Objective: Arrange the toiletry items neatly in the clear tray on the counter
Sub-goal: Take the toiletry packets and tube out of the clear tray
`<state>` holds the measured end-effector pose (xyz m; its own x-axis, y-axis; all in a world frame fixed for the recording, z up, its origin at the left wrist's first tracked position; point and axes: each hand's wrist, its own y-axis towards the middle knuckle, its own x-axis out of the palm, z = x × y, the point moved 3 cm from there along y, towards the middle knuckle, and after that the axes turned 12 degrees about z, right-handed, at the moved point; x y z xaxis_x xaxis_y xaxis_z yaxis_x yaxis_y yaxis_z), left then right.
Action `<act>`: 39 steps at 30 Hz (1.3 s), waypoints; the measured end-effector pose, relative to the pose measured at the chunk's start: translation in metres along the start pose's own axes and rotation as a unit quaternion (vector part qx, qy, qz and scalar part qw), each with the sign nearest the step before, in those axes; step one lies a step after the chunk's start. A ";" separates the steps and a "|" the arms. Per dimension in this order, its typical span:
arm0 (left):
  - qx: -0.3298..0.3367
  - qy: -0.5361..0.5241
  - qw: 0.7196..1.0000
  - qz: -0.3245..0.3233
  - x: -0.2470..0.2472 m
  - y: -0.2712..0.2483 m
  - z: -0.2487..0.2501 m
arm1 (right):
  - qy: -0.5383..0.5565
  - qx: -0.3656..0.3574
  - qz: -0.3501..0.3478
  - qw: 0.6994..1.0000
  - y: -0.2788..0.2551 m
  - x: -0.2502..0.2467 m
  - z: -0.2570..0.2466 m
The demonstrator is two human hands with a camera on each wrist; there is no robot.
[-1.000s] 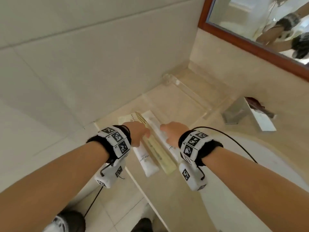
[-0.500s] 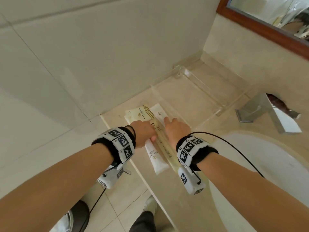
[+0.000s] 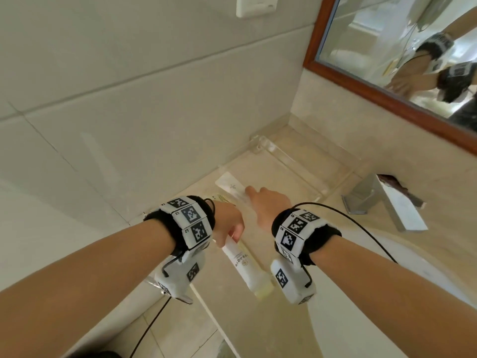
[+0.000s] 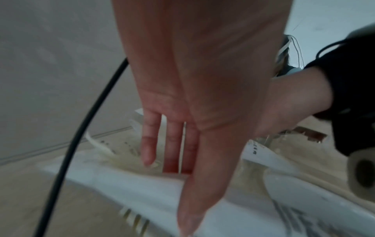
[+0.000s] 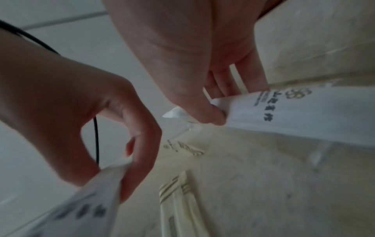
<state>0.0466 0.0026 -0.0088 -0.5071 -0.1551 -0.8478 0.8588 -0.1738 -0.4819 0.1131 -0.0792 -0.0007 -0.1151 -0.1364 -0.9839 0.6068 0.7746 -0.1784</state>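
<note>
The clear tray (image 3: 290,164) sits in the counter's back corner, with nothing showing inside it. My left hand (image 3: 232,228) pinches the upper end of a white tube (image 3: 244,263), which points back toward the counter's front edge. Just ahead, my right hand (image 3: 258,200) holds a long white packet (image 3: 231,187) whose far end reaches toward the tray's near side. In the right wrist view the right hand (image 5: 219,104) pinches that packet (image 5: 304,115) between thumb and fingers. Gold-striped packets (image 5: 178,200) lie flat on the counter under both hands.
A chrome faucet (image 3: 382,200) stands right of the tray, beside the white sink basin (image 3: 361,293). A wood-framed mirror (image 3: 387,47) hangs on the back wall. Tiled wall closes in the left side. The counter's front edge (image 3: 206,306) runs under my left wrist.
Both hands went from resting on the pile to pinching one item each. The right hand moved forward toward the tray with its packet. The left hand now has the tube's end.
</note>
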 end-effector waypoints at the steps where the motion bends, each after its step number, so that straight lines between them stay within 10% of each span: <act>1: 0.006 -0.003 1.000 -0.005 -0.007 0.001 0.001 | -0.001 0.006 0.009 1.000 0.003 -0.006 0.006; 39: -0.024 0.025 0.988 0.153 -0.056 0.080 -0.054 | 0.102 -0.047 -0.134 0.985 0.079 0.018 0.077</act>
<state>0.1472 0.0496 -0.0115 -0.2198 -0.1450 -0.9647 0.9744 -0.0806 -0.2099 0.2198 -0.0678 -0.0334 -0.4224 -0.2251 -0.8780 0.4583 0.7827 -0.4211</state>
